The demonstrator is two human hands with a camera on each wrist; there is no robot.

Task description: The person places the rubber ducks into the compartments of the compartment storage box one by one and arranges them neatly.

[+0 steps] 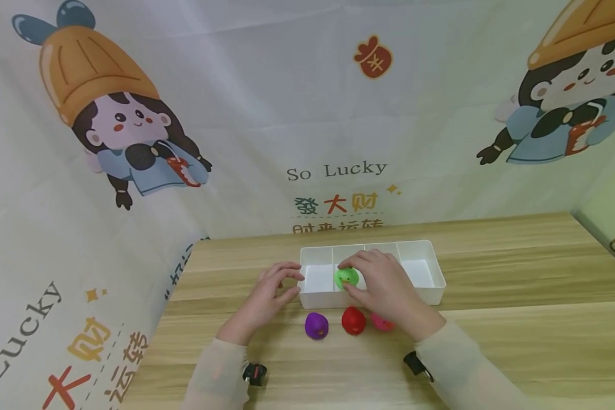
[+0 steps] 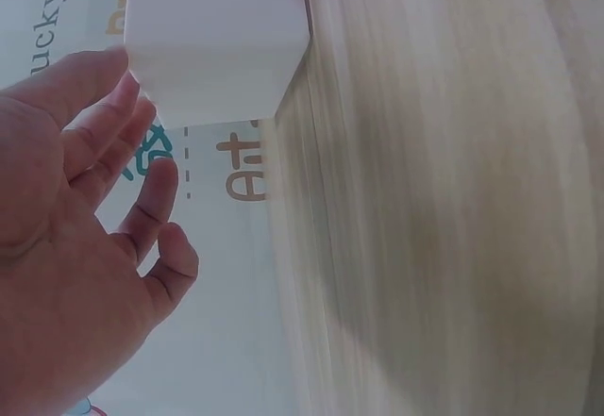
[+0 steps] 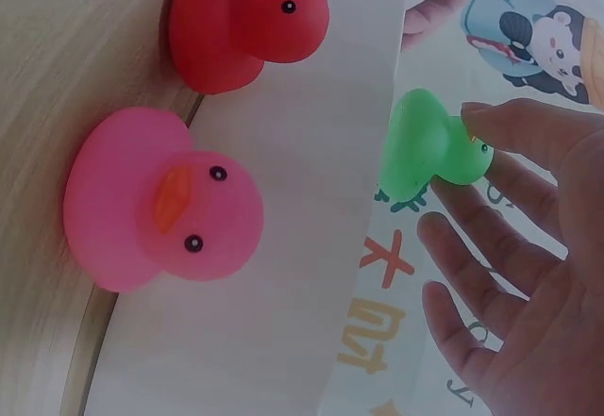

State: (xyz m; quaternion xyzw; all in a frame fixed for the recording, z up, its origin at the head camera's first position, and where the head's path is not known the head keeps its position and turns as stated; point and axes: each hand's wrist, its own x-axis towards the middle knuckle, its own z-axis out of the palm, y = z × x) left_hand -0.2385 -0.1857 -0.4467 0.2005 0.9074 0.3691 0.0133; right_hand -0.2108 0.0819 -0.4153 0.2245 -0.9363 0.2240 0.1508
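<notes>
The two hands are working apart, one at each side of my view of the white box [image 1: 328,300]. The right hand [image 1: 389,287] pinches the green duck [image 1: 346,278] between thumb and fingertips, upright over the second compartment [image 1: 343,252] from the left; I can't tell whether its base is touching anything below. That hold by the upper part leaves the base free, which I'd guess is why it's gripped there. The left hand [image 1: 269,290] has its fingers loosely extended against the left end of the box, clamped on nothing, and I take it to be steadying the box by touch alone. The box lies lengthwise across the far side of the table [image 1: 543,341], within easy reach of both hands, its dividers making four compartments in a row. White floor shows in the leftmost compartment [image 1: 319,278] and the rightmost compartment [image 1: 417,273]; the third compartment [image 1: 389,248] is mostly behind the right hand, so I can't say what it holds. Three more ducks stand on the table along the near side of the box: the purple duck [image 1: 316,326] on the left, the red duck [image 1: 353,320] mid-row, and the pink duck [image 1: 381,323] on the right, partly hidden by the right hand. Set this close, they would need only a short lift over the near wall.
</notes>
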